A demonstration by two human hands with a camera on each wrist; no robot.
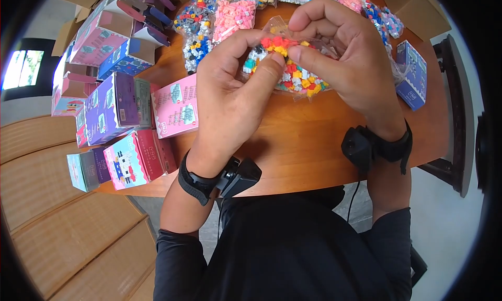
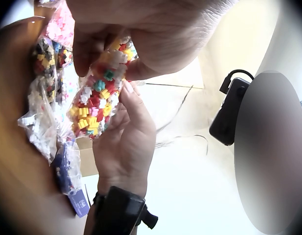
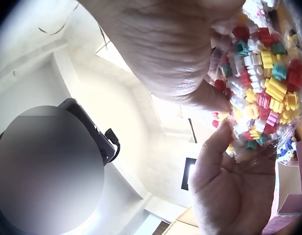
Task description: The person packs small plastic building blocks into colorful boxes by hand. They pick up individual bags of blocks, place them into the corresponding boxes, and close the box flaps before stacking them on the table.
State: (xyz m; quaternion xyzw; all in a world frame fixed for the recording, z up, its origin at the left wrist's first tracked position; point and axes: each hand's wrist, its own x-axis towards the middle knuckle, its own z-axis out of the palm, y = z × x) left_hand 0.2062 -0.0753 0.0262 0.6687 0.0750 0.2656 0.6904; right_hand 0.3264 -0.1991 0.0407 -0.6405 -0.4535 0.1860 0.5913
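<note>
Around the bag, pink bricks in plastic lie at 11 o'clock, a pink box at 8 and a purple box at 3; both thumbs hide part of it. Clear, crinkled and full of small red, yellow, white and teal bricks, it is over the table, at 12 in the head view, pinched by the left hand and right hand
</note>
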